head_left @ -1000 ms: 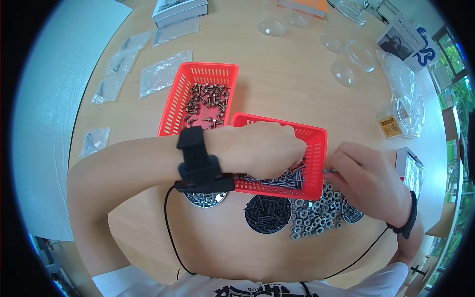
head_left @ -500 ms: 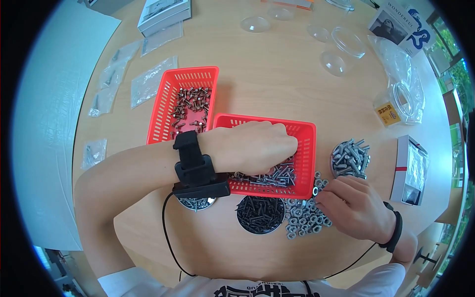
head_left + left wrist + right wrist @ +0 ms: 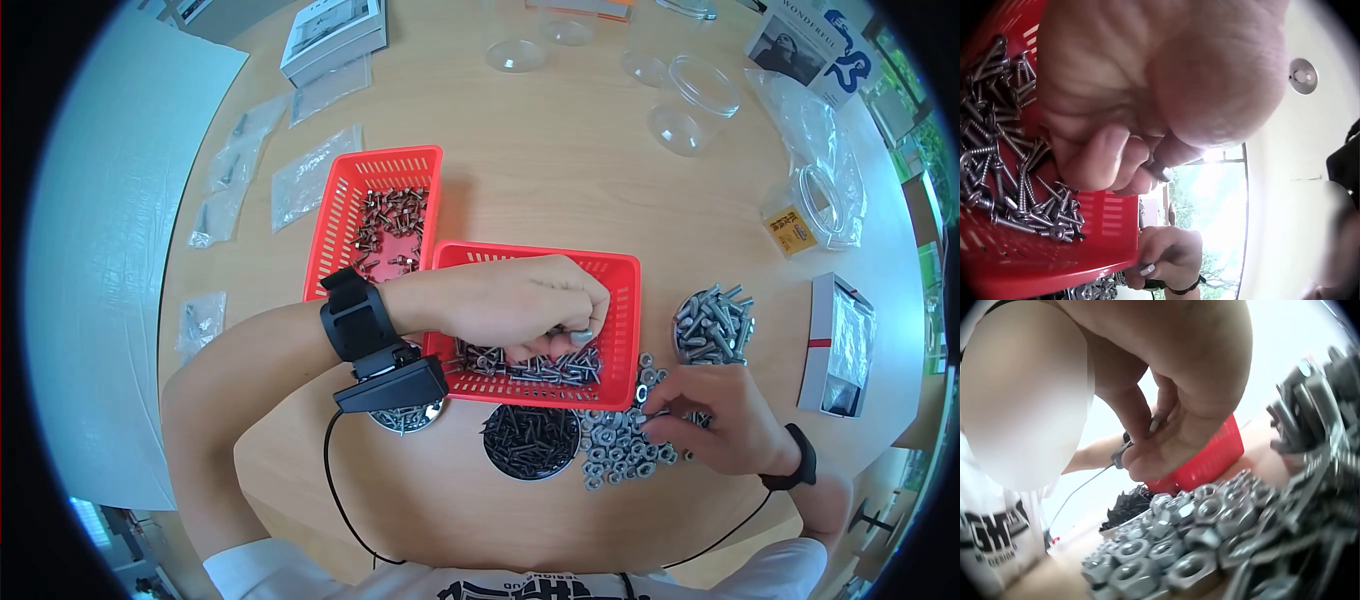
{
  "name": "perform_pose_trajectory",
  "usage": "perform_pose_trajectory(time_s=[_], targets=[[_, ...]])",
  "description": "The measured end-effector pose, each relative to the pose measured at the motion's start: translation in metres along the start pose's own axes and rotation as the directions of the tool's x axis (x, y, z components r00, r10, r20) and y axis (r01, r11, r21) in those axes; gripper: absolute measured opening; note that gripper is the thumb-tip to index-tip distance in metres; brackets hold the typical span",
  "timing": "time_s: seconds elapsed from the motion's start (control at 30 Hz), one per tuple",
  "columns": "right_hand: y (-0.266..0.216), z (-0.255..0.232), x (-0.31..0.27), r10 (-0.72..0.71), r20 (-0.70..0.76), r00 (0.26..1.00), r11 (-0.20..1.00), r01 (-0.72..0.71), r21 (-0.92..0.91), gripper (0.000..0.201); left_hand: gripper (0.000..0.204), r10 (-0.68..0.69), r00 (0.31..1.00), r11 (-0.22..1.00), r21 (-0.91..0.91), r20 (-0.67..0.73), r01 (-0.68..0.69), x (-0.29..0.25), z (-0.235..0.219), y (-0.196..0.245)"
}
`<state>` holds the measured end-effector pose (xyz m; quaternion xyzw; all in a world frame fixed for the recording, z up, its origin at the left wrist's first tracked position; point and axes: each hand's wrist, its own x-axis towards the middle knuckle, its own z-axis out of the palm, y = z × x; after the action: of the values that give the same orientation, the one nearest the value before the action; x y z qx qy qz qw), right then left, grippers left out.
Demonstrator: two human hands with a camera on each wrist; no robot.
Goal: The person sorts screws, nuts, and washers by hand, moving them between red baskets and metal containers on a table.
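Note:
My left hand [image 3: 530, 305] is over the right red basket [image 3: 625, 300], which holds a pile of silver screws [image 3: 555, 370]. Its curled fingers pinch a small metal piece with a hex end [image 3: 1161, 172]; the rest is hidden in the fingers. Just right of that basket, my right hand [image 3: 725, 420] hovers above loose hex nuts [image 3: 620, 450]. Between its thumb and fingertips it pinches a small silver metal piece [image 3: 1147, 269], partly covered by them. Beyond this hand stands a bowl of thick silver bolts [image 3: 713, 325].
Another red basket [image 3: 335, 215] with brown-toned bolts stands behind on the left. Bowls of black screws [image 3: 530, 440] and silver screws [image 3: 405, 418] are in front. Small plastic bags [image 3: 315, 180] lie left; clear jars [image 3: 675, 130] and an open box [image 3: 837, 345] are farther back and right.
The left hand has turned, so its fingertips and the pinched piece now show. My right hand has come from beside the bolt bowl toward me, over the nuts, leaving the bolts in sight.

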<state>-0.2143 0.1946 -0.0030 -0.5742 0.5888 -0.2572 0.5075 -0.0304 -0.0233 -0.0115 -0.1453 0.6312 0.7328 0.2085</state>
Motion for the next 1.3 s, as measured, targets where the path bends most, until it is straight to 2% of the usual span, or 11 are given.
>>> perform_pose_trajectory(time_s=[0.13,0.27,0.37,0.4,0.47,0.57,0.67,0.93,1.03,1.13,1.3], targets=[[0.008,-0.006,0.001,0.207,0.154,0.966,0.861,-0.255,0.440,0.008,0.014,0.101,0.991,0.962,-0.262,0.083,-0.076,0.003,-0.007,-0.008],[0.015,-0.001,0.000,0.068,0.083,0.994,0.713,-0.106,0.693,0.011,0.013,0.147,0.977,0.908,-0.414,0.155,-0.071,0.004,-0.013,-0.011],[0.016,-0.001,-0.001,0.040,0.065,0.997,0.668,-0.075,0.740,0.012,0.012,0.075,0.988,0.985,-0.166,0.136,-0.052,0.009,-0.015,-0.015],[0.015,-0.002,-0.001,0.046,0.062,0.997,0.664,-0.077,0.744,0.012,0.012,0.157,0.985,0.987,0.007,0.067,-0.158,0.011,-0.012,-0.017],[0.012,-0.003,0.000,0.080,0.046,0.996,0.663,-0.087,0.744,0.011,0.013,0.347,0.938,0.877,0.364,-0.024,-0.315,0.016,-0.003,-0.018],[0.007,-0.003,0.002,0.145,0.000,0.989,0.700,-0.102,0.707,0.011,0.015,0.282,0.959,0.718,0.660,0.017,-0.223,0.009,0.005,-0.002],[0.009,-0.006,0.003,0.176,-0.051,0.983,0.743,-0.099,0.662,0.013,0.013,0.460,0.885,0.510,0.792,0.077,-0.334,0.014,0.012,-0.012],[0.002,-0.016,0.013,0.150,-0.014,0.989,0.676,-0.092,0.731,0.013,0.012,0.284,0.955,0.377,0.905,0.090,-0.197,0.015,0.008,-0.007],[-0.012,-0.020,0.025,0.083,-0.043,0.996,0.974,-0.072,0.214,0.010,0.012,0.250,0.964,0.344,0.922,0.095,-0.180,0.014,0.007,-0.005],[-0.017,-0.013,0.041,-0.289,-0.078,0.954,0.946,0.272,-0.173,0.006,0.012,0.178,0.980,0.277,0.951,0.090,-0.138,0.007,0.006,0.007],[-0.025,-0.011,0.049,-0.338,-0.051,0.940,0.912,0.313,-0.265,0.006,0.010,0.230,0.970,0.316,0.936,0.083,-0.155,0.011,0.005,0.002]])
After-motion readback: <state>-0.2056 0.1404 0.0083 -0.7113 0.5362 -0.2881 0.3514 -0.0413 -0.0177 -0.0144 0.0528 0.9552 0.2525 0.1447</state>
